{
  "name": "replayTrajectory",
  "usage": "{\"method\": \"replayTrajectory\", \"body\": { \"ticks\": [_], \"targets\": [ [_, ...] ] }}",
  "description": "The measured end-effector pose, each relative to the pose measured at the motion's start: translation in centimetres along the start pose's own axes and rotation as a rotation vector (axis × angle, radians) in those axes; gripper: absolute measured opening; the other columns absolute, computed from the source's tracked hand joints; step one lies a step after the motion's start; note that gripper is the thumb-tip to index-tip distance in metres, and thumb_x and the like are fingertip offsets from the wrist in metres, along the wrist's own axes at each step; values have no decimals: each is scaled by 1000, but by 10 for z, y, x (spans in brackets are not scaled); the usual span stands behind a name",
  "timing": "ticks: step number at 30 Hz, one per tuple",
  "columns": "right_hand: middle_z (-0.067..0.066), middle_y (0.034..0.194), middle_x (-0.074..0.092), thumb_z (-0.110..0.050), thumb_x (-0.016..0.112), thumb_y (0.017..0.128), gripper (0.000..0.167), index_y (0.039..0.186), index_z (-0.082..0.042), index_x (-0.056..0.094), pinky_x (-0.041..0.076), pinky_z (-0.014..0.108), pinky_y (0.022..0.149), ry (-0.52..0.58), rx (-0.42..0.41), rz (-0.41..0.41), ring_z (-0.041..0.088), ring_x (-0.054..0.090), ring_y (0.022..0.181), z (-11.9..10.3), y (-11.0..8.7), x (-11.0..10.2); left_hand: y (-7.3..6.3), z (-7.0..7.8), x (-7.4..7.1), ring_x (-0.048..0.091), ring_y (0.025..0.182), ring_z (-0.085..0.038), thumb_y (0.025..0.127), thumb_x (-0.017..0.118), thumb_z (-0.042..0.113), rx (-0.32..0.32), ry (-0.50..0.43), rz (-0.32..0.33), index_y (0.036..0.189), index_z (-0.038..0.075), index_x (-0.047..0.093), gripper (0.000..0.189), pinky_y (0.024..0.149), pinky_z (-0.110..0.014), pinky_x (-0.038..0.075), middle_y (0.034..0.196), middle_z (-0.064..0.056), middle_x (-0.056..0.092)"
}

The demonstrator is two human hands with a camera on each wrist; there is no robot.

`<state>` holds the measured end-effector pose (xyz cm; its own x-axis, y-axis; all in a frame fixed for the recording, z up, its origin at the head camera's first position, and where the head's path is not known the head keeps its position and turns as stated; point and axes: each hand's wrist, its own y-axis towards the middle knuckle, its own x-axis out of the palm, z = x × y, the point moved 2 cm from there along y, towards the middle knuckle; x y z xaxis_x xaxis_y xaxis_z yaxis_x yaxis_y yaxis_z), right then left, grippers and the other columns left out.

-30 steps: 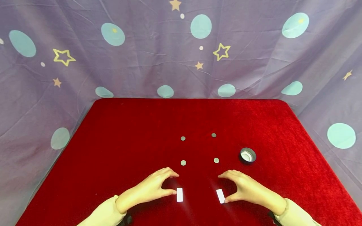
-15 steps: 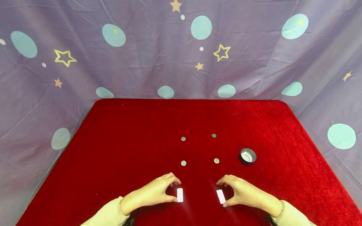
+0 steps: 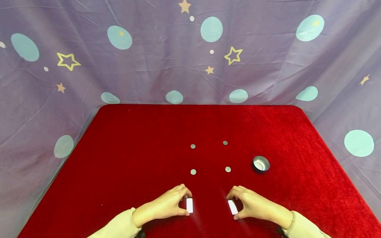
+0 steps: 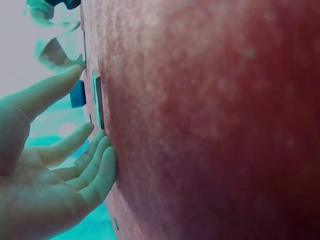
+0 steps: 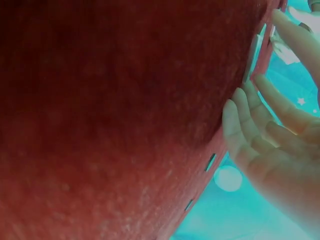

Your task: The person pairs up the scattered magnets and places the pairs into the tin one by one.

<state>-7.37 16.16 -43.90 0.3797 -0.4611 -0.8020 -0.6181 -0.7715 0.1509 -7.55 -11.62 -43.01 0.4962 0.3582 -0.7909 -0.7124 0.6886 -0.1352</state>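
In the head view, two small flat white rectangular pieces lie on the red cloth at the near side. The left piece (image 3: 189,205) stands between the thumb and fingers of my left hand (image 3: 170,202); its fingertips are at the far end and its thumb at the near end. My right hand (image 3: 254,204) is bent likewise about the right piece (image 3: 233,207), fingertips right at its far end. In the left wrist view, the thumb (image 4: 70,76) shows a small gap to the piece (image 4: 98,100). The right wrist view shows the fingers (image 5: 245,117) beside the piece (image 5: 253,56).
Beyond the hands, several silvery coin-like discs lie in a rough square, among them a near left disc (image 3: 193,172) and a near right disc (image 3: 228,169). A dark, round, shallow lid (image 3: 261,164) with a whitish inside sits to their right. Patterned cloth (image 3: 190,66) hangs behind the red-covered table (image 3: 134,148).
Both hands have moved inward toward each other, and their fingers have bent closer to the thumbs, around the two white pieces. The pieces, discs and lid have stayed in place.
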Motion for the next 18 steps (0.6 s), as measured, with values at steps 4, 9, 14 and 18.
{"method": "replayTrajectory", "body": {
  "ticks": [4, 9, 14, 18],
  "targets": [
    [-6, 91, 51, -22, 78, 63, 40, 94, -7, 59, 40, 13, 64, -29, -41, 8, 3, 43, 76, 1, 0, 2, 2, 1, 2, 44, 85, -4, 69, 74, 28, -14, 17, -9, 103, 8, 54, 45, 74, -20, 41, 93, 8, 45],
    [-5, 90, 51, -19, 78, 60, 39, 92, -5, 60, 39, 12, 64, -63, -55, 23, 3, 42, 76, 1, 1, 3, 4, 2, 4, 43, 84, -4, 67, 75, 26, -22, 34, -5, 101, 8, 53, 45, 74, -21, 41, 91, 8, 45],
    [-5, 87, 50, -12, 77, 58, 36, 89, -4, 61, 39, 12, 62, -60, -33, 24, 2, 42, 75, 1, 3, 4, 6, 2, 5, 42, 81, -3, 66, 77, 24, -26, 44, 13, 97, 8, 54, 42, 72, -19, 41, 89, 8, 45],
    [-6, 85, 49, -8, 74, 56, 34, 87, -5, 60, 38, 12, 60, -65, -10, 22, 1, 41, 73, 0, 4, 4, 6, 2, 7, 42, 78, -3, 63, 78, 22, -28, 57, 44, 92, 9, 55, 39, 69, -18, 41, 86, 9, 45]
  ]
}}
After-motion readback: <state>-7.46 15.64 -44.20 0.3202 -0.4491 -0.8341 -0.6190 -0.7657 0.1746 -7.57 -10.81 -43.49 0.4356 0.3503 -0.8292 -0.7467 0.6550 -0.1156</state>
